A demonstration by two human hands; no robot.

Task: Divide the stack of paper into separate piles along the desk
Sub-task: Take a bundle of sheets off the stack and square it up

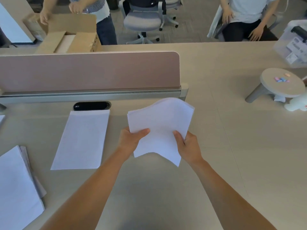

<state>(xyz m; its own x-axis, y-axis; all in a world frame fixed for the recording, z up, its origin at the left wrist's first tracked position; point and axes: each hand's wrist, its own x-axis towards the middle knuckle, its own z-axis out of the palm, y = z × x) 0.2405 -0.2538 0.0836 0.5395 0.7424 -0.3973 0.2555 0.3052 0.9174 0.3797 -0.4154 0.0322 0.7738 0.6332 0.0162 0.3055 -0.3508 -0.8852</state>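
At eleven o'clock beyond the divider, an open brown cardboard box (73,41) stands with its flaps up, holding what looks like a pale flat sheet or liner; its contents cannot be told further. Toward two o'clock, at the far right edge of the beige desk (232,146), a clear plastic storage bin (294,47) holds blurred labelled items. Below it, at three o'clock, a small round grey stool-like stand (280,83) carries a few little pink and blue pieces (281,79) on its top. Near the centre, the bundle of white paper sheets (161,128) is lifted off the desk, bowed upward in the middle with its far corner curling and its near edge sagging. The left hand (131,138) pinches its left edge, thumb on top and fingers underneath; the right hand (187,146) pinches the right edge the same way. At nine o'clock from the bundle, a neat flat white paper pile (83,140) lies on the desk just before a black oval cable port (92,105). At eight o'clock, a thicker, slightly fanned white paper stack (18,188) rests at the left edge.
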